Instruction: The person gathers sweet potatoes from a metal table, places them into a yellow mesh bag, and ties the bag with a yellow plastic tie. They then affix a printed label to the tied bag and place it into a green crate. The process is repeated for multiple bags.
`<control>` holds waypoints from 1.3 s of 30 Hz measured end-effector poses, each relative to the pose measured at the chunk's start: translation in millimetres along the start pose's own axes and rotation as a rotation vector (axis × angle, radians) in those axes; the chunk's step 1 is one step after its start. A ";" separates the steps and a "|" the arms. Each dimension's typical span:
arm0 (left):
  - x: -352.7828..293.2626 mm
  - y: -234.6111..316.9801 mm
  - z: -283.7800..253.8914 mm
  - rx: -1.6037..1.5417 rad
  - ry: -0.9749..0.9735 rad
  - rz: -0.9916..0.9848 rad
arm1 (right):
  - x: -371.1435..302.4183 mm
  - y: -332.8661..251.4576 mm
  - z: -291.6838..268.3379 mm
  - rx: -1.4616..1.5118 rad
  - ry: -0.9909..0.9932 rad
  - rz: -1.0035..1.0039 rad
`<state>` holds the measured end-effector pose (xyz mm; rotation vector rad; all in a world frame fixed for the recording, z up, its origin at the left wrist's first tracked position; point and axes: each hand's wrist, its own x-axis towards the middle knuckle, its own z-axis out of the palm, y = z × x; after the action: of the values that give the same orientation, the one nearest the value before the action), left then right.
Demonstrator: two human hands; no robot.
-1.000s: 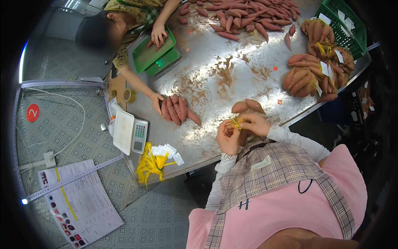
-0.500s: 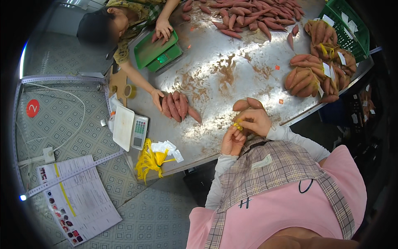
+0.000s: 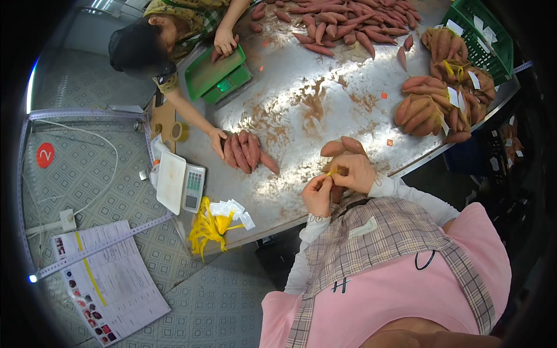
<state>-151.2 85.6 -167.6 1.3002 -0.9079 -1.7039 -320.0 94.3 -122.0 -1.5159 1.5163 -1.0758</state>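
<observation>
At the table's near edge, my left hand (image 3: 317,195) and my right hand (image 3: 356,173) meet, fingers pinched together on the bunched yellow end of a net bag (image 3: 331,173). Several reddish sweet potatoes (image 3: 343,147) lie just beyond and partly under my right hand, which hides the rest of the bag. To the left, a bundle of yellow net strips (image 3: 204,227) with white tags (image 3: 231,211) rests by the table corner.
Across the table (image 3: 290,116), a co-worker's hand (image 3: 217,142) touches a sweet potato group (image 3: 243,152); the other is over a green scale (image 3: 216,75). A white scale (image 3: 181,182) sits left. Bagged sweet potatoes (image 3: 419,115), a green crate (image 3: 484,40) and a loose pile (image 3: 360,23) lie beyond.
My fingers have shifted on the yellow end; my left hand has turned and moved slightly left. The view has shifted a little. The co-worker's hands stay nearly in place.
</observation>
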 end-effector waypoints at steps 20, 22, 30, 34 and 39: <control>5.6 2.6 -2.6 -0.267 -0.084 -0.189 | 1.4 43.3 15.0 0.650 -0.091 0.309; 5.2 6.1 -1.0 -0.150 -0.079 -0.135 | 3.8 33.6 9.6 0.803 -0.118 0.422; 8.1 -7.3 -2.1 -0.356 -0.076 -0.180 | 5.5 33.1 4.0 0.690 -0.128 0.320; 9.7 -10.3 -3.3 -0.434 -0.112 -0.174 | 2.7 13.9 -5.9 0.047 -0.083 -0.093; 5.6 -10.0 0.0 -0.291 -0.079 -0.089 | 2.1 13.8 -5.0 -0.030 -0.085 -0.119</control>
<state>-153.8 84.9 -178.7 1.0989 -0.6242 -1.8870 -330.0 92.0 -132.7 -1.6689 1.4052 -1.0463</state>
